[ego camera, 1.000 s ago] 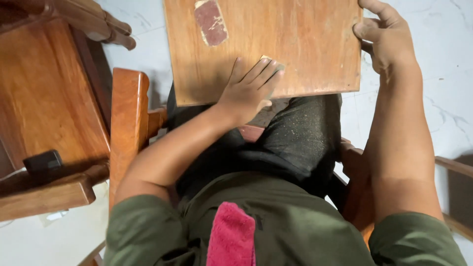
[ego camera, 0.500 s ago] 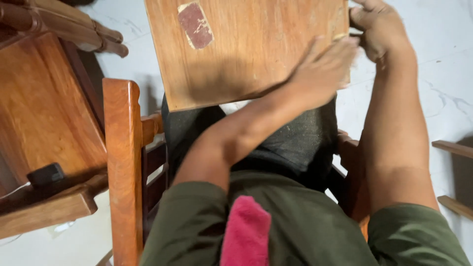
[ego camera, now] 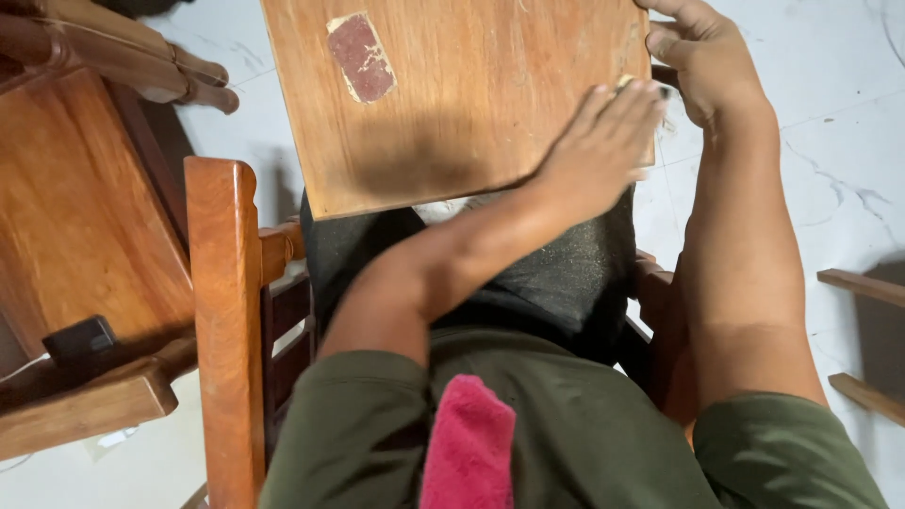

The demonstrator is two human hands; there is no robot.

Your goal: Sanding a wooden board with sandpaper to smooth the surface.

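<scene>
A flat wooden board rests across my lap. A worn reddish piece of sandpaper lies on its upper left part. My left hand reaches across and lies flat, palm down, on the board's lower right corner; something small and pale shows under its fingertips. My right hand grips the board's right edge, fingers curled around it. A red cloth hangs down my green shirt.
A wooden chair arm stands at my left. Beyond it is a wooden seat with a small black charger on it. Thin wooden slats lie on the white marble floor at right.
My left hand has slid from the board's lower middle across to its lower right corner. My right hand has kept its grip on the right edge. The view shifted slightly.
</scene>
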